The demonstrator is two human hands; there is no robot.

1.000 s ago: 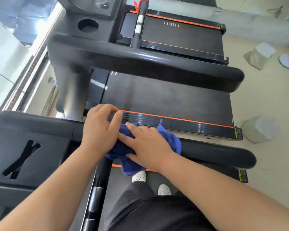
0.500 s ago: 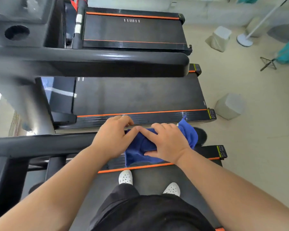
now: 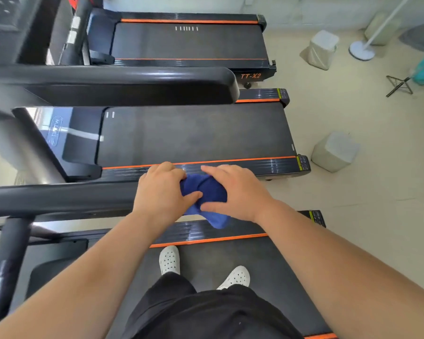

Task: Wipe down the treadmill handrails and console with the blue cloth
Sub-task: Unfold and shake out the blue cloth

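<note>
Gym floor, treadmills in row. Left hand [image 3: 163, 192] and right hand [image 3: 235, 192] both clutch bunched cloth [image 3: 207, 192] at end of handrail [image 3: 59, 198]. Risk: wad slides off rail end, loose tail under it snags, end missed.

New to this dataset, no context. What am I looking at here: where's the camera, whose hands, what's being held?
There is no robot here. A person wears one wide-angle camera on the head, looking forward and down, so you see their own arms, dark shorts and white shoes.

They stand on a treadmill belt in a row of treadmills; two more lie ahead, the far one marked TT-X2.

The left hand and right hand both grip a bunched blue cloth at the end of the black handrail that runs in from the left. A corner of the cloth hangs below the hands.

On the floor to the right sit pale blocks and a white stand base.
</note>
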